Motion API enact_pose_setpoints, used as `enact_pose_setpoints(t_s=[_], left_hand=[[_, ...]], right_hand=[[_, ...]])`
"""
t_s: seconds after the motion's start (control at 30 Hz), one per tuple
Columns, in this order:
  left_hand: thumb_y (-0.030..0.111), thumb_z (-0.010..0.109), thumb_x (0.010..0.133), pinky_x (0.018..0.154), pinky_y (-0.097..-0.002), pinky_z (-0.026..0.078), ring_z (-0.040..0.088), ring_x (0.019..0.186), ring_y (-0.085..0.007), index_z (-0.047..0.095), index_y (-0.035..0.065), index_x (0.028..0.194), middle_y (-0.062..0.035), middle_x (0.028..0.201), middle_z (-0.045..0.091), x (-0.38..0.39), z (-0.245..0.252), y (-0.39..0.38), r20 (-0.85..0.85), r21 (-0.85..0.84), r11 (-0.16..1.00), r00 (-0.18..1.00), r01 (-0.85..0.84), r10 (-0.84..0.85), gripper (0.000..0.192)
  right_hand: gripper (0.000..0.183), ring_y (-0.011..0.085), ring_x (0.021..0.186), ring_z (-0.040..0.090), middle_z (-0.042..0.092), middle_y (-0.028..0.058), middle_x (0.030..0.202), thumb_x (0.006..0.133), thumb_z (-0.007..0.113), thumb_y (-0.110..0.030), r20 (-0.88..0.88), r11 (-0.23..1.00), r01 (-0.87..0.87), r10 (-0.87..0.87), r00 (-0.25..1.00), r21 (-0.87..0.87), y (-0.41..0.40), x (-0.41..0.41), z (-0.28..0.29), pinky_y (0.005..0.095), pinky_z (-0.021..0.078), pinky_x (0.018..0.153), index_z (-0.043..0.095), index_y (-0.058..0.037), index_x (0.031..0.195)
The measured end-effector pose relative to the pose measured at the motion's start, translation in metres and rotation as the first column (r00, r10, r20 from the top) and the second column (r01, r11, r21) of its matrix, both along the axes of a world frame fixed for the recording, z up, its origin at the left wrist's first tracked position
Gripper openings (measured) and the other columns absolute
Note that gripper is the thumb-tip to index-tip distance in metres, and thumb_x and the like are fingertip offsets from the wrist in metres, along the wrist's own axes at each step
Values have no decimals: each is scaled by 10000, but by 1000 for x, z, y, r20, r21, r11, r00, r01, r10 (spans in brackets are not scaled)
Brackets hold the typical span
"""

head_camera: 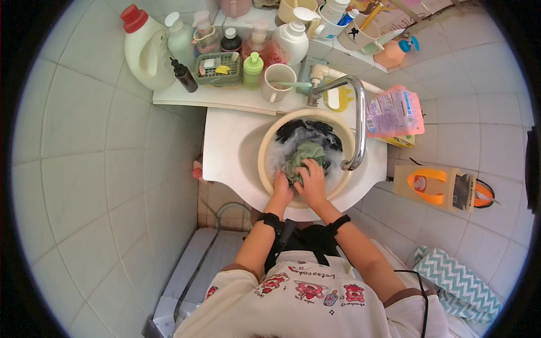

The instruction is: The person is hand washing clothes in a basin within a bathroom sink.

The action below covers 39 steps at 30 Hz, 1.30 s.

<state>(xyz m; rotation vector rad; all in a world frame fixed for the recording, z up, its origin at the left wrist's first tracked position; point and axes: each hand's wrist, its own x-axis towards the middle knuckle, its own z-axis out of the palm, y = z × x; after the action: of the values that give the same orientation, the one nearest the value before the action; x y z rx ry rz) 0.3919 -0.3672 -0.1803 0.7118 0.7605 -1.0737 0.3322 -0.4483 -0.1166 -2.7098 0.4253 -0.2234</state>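
Observation:
A cream plastic basin stands in the white washbasin, holding sudsy water. Inside it a bunched green cloth rises above the foam, and dark fabric floats behind and beside it. My left hand grips the near left side of the green cloth, fingers partly hidden by cloth and suds. From the right, my right hand presses curled fingers onto the same cloth. Both wrists wear black straps.
A chrome faucet spout arches over the basin's right side. Along the shelf behind stand a white mug, a green pump bottle and a detergent jug. A pink pouch sits at right, above a hanging paper bag.

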Motion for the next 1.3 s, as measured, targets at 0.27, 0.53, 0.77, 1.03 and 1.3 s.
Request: enact_pose_setpoints(t_s=[0.27,0.53,0.77,1.03,1.3], left_hand=[[252,322,942,999,-406,270,360,1197,-214,332,81,1306,-78,1298,394,-7,-20,-4,-126,125,991,992,37,-21,402],[359,352,924,1020,-361,214,333,1201,-213,303,66,1335,-67,1330,362,-2,-14,2,13,141,975,985,170,-174,508],[546,411,868,910,-325,334,424,1053,-205,296,52,1338,-69,1247,426,0,-35,6,412,529,784,710,323,-571,692],[373,458,906,983,-388,285,333,1218,-224,316,71,1330,-106,1374,293,7,-9,8,184,166,985,980,47,-78,539],[192,428,921,863,-348,418,511,1029,-211,461,11,1185,-87,1136,527,-2,-24,4,238,-124,978,951,-171,196,322]], right_hand=[[620,308,1304,226,210,139,1426,770,561,-201,-337,998,35,-14,941,56,-16,35,-16,508,237,1023,314,-112,1332],[630,335,1237,323,340,208,1329,769,590,-252,-574,980,-158,62,816,-119,-34,47,-71,514,261,983,321,-94,1316],[335,317,920,543,614,117,918,710,627,-302,-532,994,-56,-2,847,-92,-60,112,-45,455,383,797,601,-74,953],[411,396,1071,433,419,212,1210,633,666,-169,1,978,90,-92,996,190,-34,30,38,456,357,883,537,-56,1007],[748,387,1308,176,111,165,1457,746,654,-268,-301,999,-36,34,953,-2,-1,-6,-5,542,228,1006,268,-270,1387]])
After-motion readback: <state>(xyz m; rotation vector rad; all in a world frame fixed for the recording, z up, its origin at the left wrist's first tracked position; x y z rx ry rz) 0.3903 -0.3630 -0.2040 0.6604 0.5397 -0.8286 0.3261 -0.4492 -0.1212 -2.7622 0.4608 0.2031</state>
